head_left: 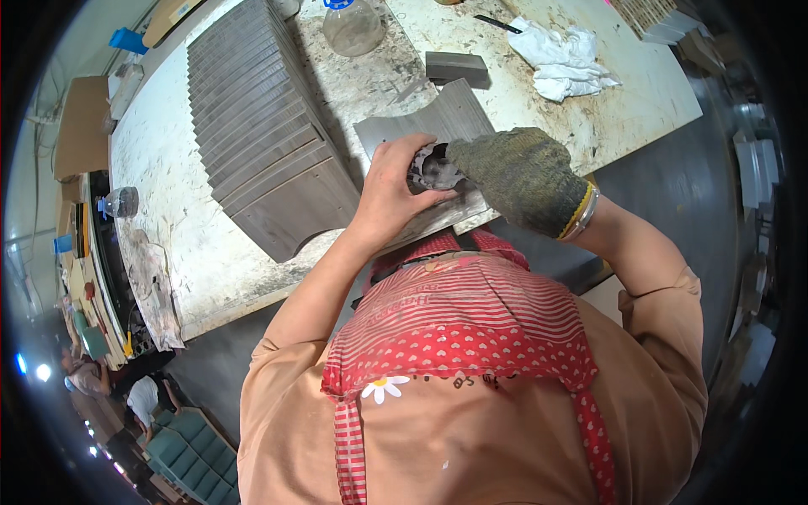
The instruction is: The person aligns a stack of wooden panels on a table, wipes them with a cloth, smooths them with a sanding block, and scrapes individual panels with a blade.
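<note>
My bare left hand (389, 187) curls around a small round cup-like container (438, 171) with dark grey stains inside. Over its right rim reaches my right hand (523, 175), in a dark grey-green work glove with a yellow cuff. Its fingertips are hidden at the container's mouth, so I cannot see whether they pinch anything. Beneath both hands lies a flat grey wood-grain panel (459, 109) with a curved edge, near the table's front edge. To the left, a long row of similar grey panels (252, 101) with curved cut-outs rests closely overlapped.
Behind the panel lies a grey block (457, 71). A see-through bottle (353, 34) with a blue cap stands farther back on the stained white table (640, 97). A crumpled white cloth (562, 66) and a black pen-like tool (498, 23) lie at the right. People (150, 396) are far left.
</note>
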`<state>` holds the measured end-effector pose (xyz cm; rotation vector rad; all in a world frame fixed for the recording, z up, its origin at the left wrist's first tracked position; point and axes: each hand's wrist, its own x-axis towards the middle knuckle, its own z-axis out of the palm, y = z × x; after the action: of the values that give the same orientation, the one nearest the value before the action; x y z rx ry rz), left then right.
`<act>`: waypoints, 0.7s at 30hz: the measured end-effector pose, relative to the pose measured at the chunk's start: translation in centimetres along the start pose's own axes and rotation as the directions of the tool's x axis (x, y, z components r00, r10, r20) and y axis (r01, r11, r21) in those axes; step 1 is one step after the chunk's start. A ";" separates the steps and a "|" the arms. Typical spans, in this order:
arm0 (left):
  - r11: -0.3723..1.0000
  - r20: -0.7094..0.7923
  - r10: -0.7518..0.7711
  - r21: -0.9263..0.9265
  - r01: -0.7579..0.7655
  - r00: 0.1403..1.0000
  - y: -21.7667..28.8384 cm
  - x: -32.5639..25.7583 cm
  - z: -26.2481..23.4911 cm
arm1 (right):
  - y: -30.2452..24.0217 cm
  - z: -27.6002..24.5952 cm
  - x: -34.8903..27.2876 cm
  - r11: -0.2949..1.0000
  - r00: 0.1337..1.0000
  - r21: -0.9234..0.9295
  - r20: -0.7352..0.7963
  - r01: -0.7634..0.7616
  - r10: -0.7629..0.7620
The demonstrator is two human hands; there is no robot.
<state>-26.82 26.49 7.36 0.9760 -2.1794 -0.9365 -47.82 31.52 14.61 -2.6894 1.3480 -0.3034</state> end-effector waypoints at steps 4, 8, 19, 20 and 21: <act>0.999 0.086 0.029 -0.036 -0.026 0.996 -0.8 -0.9 -1.0 | -2.4 0.9 0.9 0.993 0.993 0.075 0.073 -0.095 0.089; 0.997 0.141 0.061 -0.051 -0.054 0.988 -1.0 -1.5 -1.4 | -4.0 -0.5 1.7 0.848 0.869 0.280 0.357 -0.450 0.343; 0.993 0.173 0.010 -0.120 0.011 0.985 0.4 -2.0 0.9 | -3.0 1.0 -3.6 0.974 0.982 0.133 -0.015 -0.183 0.186; 0.993 0.179 0.007 -0.117 0.014 0.984 1.0 -1.9 1.3 | -4.2 0.1 -3.3 0.945 0.950 0.117 0.104 -0.305 0.294; 0.996 0.186 0.023 -0.094 -0.006 0.982 1.5 -1.8 1.7 | -4.7 -0.5 -3.5 0.904 0.893 0.087 0.220 -0.419 0.393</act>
<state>-27.61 29.27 7.17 0.8572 -2.2699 -1.1527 -46.36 37.13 15.55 -2.1882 1.7099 -0.0747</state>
